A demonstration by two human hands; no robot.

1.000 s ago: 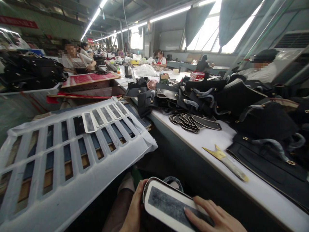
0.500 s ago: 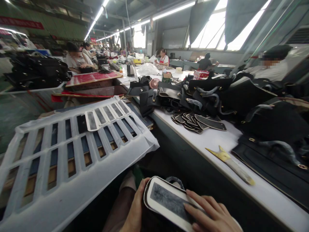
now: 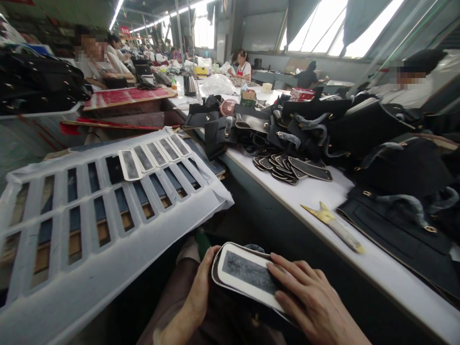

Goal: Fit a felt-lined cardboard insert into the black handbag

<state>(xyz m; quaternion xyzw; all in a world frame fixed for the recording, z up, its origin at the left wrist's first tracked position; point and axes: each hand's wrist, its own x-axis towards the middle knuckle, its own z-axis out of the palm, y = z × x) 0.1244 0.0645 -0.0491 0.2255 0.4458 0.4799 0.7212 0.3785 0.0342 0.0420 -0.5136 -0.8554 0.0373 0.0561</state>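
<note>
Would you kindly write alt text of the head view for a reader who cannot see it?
The left hand and right hand hold a white-edged panel with a dark centre, beside a white slotted rack of similar panels and a table of black bags.

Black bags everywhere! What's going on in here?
A person's left hand and right hand hold a white-edged piece with a grey centre over their lap. Similar pieces lie on a white slotted sheet. Black bags are heaped on a white workbench, beyond which a co-worker sits.
</note>
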